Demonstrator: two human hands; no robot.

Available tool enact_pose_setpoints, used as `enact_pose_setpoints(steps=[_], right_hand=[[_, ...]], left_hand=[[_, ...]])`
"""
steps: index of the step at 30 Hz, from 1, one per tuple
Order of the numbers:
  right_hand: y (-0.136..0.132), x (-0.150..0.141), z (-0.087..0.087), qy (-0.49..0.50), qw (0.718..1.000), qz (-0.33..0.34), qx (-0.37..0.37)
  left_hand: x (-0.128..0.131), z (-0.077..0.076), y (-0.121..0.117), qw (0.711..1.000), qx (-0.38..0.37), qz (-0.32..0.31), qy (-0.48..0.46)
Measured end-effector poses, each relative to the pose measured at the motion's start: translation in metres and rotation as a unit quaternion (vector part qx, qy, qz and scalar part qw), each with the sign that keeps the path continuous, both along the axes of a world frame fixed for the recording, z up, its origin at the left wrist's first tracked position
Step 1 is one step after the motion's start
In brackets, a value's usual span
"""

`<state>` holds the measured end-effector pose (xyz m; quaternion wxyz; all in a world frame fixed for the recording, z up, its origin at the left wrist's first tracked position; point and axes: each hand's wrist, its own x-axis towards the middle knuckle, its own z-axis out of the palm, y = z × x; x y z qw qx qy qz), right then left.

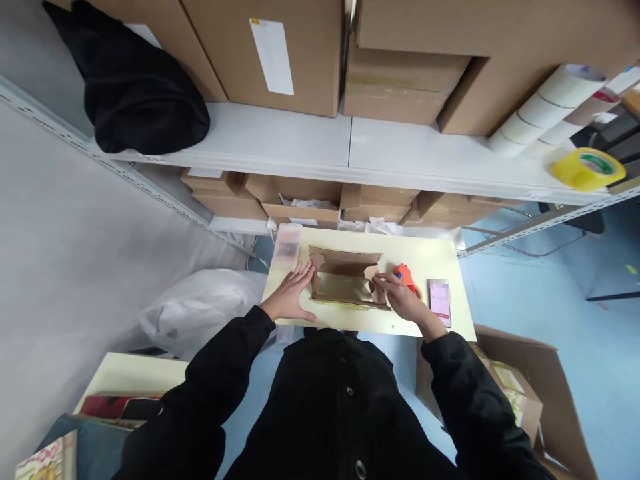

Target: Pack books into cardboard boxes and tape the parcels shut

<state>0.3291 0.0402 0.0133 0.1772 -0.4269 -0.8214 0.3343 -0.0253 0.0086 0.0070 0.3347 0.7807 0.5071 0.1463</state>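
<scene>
A small cardboard box (345, 260) lies on the pale yellow table in front of me, its top open and the tabletop visible through it. My left hand (291, 293) rests at the box's left end, fingers spread and fingertips touching the cardboard there. At the opposite end, my right hand (401, 297) has its thumb and fingers closed on a short end flap (371, 272). Just behind the right hand sits an orange-red tape dispenser (404, 273), partly covered by it. A phone (440, 305) with a lit pinkish screen lies further right.
A clear plastic item (287, 243) lies at the table's back left corner. Behind the table stands a shelf (300, 150) with cardboard boxes, a black cloth bag (145, 93) and tape rolls (587, 169). A large open carton (555, 393) is at right; white plastic bags (200, 310) are at left.
</scene>
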Motion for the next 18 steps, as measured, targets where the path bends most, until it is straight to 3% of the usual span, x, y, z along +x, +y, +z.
enact_pose_setpoints(steps=[10,15,18], right_hand=[[0.009,0.019,-0.004,-0.07,0.992,0.102,-0.03],[0.004,0.009,-0.008,-0.127,0.991,0.042,-0.027],[0.003,0.004,-0.011,-0.104,0.995,0.007,-0.008]], left_hand=[[0.014,-0.003,0.007,0.997,0.053,0.01,0.054],[0.015,-0.007,0.01,0.992,0.048,-0.005,0.114],[0.013,-0.011,0.01,0.995,0.048,0.001,0.089]])
